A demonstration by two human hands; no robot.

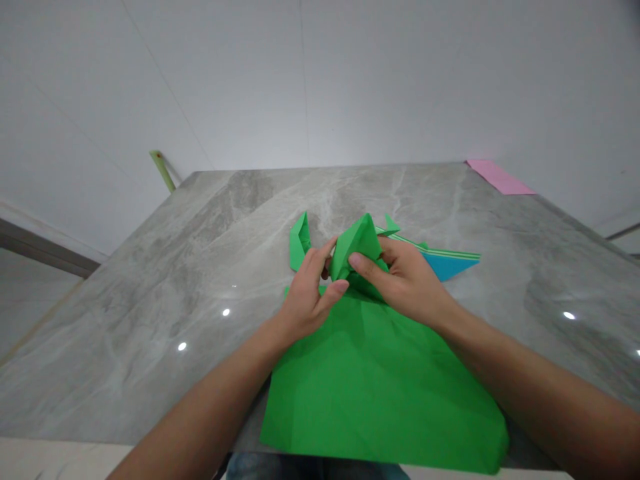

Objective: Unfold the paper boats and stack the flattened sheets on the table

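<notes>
A folded green paper piece [357,243] is held up between my two hands. Around its left side curl the fingers of my left hand [307,293], with the thumb near its lower edge. My right hand [413,280] pinches it from the right, thumb across the front and fingers hidden behind. Below lies a large creased green paper sheet [385,393], reaching over the front edge of the table. Just beyond my left hand stands another folded green paper piece [299,245]. Past my right hand, a small green paper piece [391,227] shows beside layered blue and green paper [453,268].
The grey marbled table [225,247] meets a white wall [320,87] at the back. Pink paper [500,178] lies at the back right corner. A light green strip [163,171] sticks up beyond the left edge.
</notes>
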